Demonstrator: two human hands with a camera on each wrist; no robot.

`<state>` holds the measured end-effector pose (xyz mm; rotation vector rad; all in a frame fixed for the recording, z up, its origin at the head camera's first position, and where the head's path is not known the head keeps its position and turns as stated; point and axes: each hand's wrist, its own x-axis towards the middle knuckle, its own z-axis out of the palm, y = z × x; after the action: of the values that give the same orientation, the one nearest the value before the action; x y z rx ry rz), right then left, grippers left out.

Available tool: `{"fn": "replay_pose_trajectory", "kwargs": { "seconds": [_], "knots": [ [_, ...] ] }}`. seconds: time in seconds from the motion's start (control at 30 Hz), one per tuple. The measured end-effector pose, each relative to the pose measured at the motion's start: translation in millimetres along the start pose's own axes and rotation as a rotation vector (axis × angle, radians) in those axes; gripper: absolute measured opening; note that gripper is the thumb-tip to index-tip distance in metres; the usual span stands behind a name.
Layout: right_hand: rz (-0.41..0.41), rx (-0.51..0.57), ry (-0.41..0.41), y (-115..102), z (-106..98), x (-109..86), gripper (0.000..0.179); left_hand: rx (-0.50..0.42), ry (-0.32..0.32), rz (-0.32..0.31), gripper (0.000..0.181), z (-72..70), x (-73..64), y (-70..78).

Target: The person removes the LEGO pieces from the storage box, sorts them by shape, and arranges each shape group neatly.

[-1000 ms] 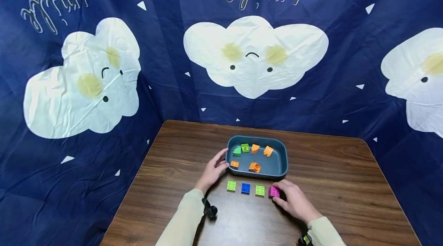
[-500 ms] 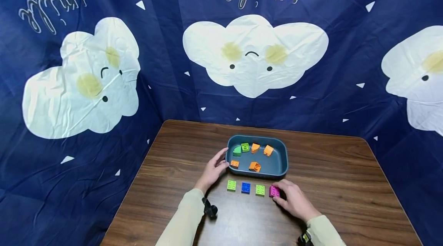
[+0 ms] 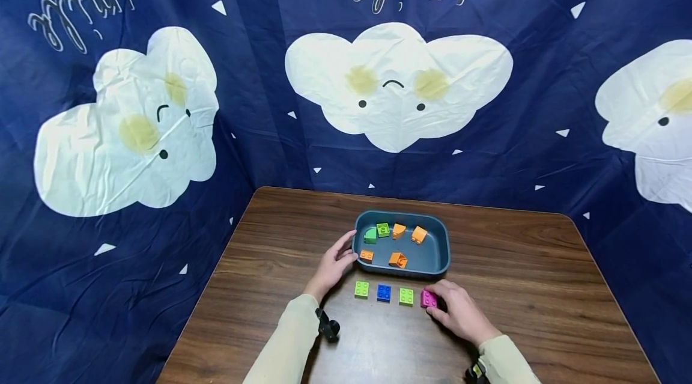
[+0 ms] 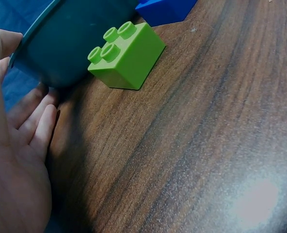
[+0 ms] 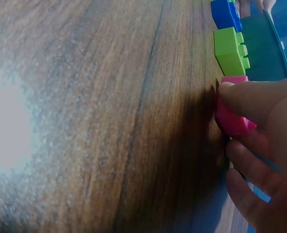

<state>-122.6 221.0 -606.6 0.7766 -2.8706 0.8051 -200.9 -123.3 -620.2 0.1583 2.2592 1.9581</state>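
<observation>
our right hand [image 3: 461, 313] pinches the magenta square plastic brick [image 3: 429, 299], 5 o'clock off the dark-teal plastic tray [image 3: 402, 272] | left hand [image 3: 330, 268], fingers loosely spread, touches tray's 9 o'clock end | we'd pinch lightly, brick flat imo

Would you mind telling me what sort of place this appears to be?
It looks like a makeshift tabletop recording booth: a navy cloth printed with clouds hangs behind and beside a wood-grain table, and one wrist carries a black camera.

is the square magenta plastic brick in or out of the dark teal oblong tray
Out: pinched by the right hand, the magenta brick is in front of the tray, beside a square lime green plastic brick.
</observation>
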Motion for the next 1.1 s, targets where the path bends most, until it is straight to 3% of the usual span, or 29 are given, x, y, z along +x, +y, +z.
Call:
{"fn": "replay_pose_trajectory", "kwargs": {
  "seconds": [0.77,1.1],
  "knots": [
    [0.06,0.001,-0.048,-2.5,-1.2,0.9,0.038,-0.01,-0.001,0.005,0.058,-0.6,0.5,-2.1],
    [0.034,0.013,-0.031,-1.0,-1.5,0.3,0.038,-0.019,-0.007,0.015,0.059,-1.0,1.3,-2.7]
  ]
}}
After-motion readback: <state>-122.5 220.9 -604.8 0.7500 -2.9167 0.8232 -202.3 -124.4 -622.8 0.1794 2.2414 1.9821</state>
